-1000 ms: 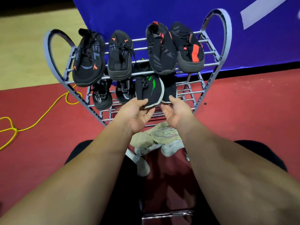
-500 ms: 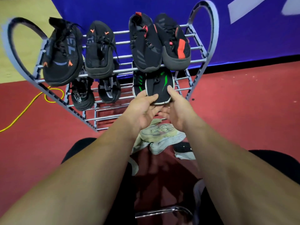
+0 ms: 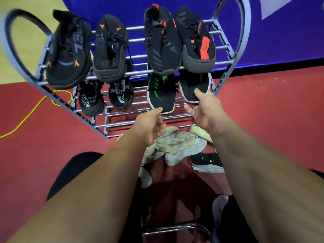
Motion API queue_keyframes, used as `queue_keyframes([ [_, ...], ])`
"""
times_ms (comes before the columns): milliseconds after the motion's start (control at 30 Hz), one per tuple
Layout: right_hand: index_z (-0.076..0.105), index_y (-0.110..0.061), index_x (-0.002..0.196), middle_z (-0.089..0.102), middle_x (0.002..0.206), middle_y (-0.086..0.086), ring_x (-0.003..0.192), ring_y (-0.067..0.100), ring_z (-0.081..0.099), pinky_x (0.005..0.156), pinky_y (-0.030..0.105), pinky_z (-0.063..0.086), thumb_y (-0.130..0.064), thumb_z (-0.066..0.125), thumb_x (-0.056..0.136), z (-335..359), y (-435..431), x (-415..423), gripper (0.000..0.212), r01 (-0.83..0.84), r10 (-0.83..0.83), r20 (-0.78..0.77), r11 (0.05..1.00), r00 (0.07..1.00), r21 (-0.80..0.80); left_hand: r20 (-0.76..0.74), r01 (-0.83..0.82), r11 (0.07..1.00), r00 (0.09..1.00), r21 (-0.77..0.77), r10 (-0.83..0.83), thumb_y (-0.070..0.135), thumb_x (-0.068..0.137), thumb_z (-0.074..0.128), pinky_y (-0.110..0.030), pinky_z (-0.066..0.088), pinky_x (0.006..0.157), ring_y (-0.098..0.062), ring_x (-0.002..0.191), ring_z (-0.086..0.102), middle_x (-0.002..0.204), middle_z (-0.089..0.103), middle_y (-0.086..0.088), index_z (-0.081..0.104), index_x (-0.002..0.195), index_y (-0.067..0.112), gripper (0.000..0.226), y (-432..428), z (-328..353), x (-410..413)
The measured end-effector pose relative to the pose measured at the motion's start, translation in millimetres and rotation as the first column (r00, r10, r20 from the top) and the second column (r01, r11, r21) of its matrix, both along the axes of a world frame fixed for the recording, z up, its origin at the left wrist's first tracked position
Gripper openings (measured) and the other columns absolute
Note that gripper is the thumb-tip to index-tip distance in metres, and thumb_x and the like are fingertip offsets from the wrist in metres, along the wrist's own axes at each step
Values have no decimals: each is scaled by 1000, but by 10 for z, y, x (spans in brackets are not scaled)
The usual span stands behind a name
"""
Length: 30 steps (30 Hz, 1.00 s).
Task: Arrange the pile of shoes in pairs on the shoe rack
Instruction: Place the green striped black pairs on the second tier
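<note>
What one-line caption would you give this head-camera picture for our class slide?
Left hand and right hand touch the toes of green-striped shoes on the shoe rack; pale shoes lie piled below.
</note>
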State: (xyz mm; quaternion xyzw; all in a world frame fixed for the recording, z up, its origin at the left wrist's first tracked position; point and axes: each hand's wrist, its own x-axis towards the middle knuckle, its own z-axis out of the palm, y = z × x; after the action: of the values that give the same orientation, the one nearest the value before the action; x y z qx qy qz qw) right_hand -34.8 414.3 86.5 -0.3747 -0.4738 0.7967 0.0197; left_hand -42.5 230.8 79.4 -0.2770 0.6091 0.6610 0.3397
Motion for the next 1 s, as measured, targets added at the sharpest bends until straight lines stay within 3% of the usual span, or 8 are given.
queue_keyframes([
  [100, 56, -8, 136, 66, 131, 18, 91, 33, 78, 75, 41, 64, -35, 75, 94, -113, 68, 73, 54, -30, 33, 146, 999, 989, -25, 17, -13, 999, 1000, -29, 13, 33, 98, 65, -28, 57, 53, -24, 87, 70, 106, 67, -12, 60, 110, 12, 25, -68, -69, -82],
  [167, 52, -8, 139, 65, 129, 20, 95, 33, 77, 80, 41, 64, -43, 77, 91, -242, 84, 202, 64, -72, 80, 231, 996, 970, -43, 22, -29, 1000, 999, -11, 30, 29, 101, 63, -29, 58, 53, -26, 88, 71, 112, 67, -16, 60, 114, 8, 25, -30, -90, -138],
  [233, 52, -11, 137, 69, 121, 17, 95, 29, 76, 80, 37, 63, -40, 68, 99, -318, 67, 294, 51, -82, 89, 243, 996, 966, -39, 24, -67, 997, 997, 22, 67, 21, 102, 60, -31, 59, 57, -26, 86, 72, 106, 68, -17, 62, 111, 4, 19, 55, -98, -179],
  [400, 54, -4, 126, 72, 87, 10, 68, 21, 73, 67, 32, 62, -16, 51, 108, -319, 55, 188, 22, -58, 51, 167, 998, 985, 34, 63, -155, 980, 987, 126, 148, 0, 103, 53, -30, 62, 72, -25, 92, 72, 100, 65, -15, 57, 101, 0, 5, 283, -172, -220],
  [533, 52, -8, 111, 66, 77, 9, 59, 18, 64, 61, 30, 56, -9, 46, 108, -330, 72, 144, 7, -26, 19, 165, 999, 986, 38, 43, -191, 969, 982, 160, 186, -4, 102, 51, -29, 63, 66, -25, 91, 73, 110, 62, -13, 52, 106, 6, 11, 385, -221, -253],
  [700, 46, -12, 98, 61, 74, 7, 58, 17, 58, 58, 29, 50, -8, 44, 109, -361, 62, 87, 11, -26, 18, 111, 997, 994, 67, 24, -247, 945, 969, 214, 247, -4, 103, 49, -29, 63, 70, -26, 95, 73, 108, 61, -7, 51, 95, 12, 18, 449, -211, -327],
  [867, 46, -14, 94, 58, 71, 4, 55, 14, 52, 54, 27, 46, -11, 44, 109, -420, 74, 33, 16, -23, 12, 120, 996, 993, 86, 51, -235, 951, 972, 200, 229, 0, 103, 53, -31, 64, 68, -25, 94, 75, 122, 65, -14, 54, 110, 7, 11, 456, -277, -366],
  [1000, 48, -15, 98, 56, 69, 2, 53, 12, 49, 52, 26, 43, -13, 44, 109, -457, 71, -10, 12, 19, -26, 124, 998, 992, 61, 67, -219, 958, 975, 185, 210, 2, 103, 54, -30, 63, 62, -25, 91, 75, 120, 67, -20, 55, 121, 4, 18, 456, -277, -383],
])
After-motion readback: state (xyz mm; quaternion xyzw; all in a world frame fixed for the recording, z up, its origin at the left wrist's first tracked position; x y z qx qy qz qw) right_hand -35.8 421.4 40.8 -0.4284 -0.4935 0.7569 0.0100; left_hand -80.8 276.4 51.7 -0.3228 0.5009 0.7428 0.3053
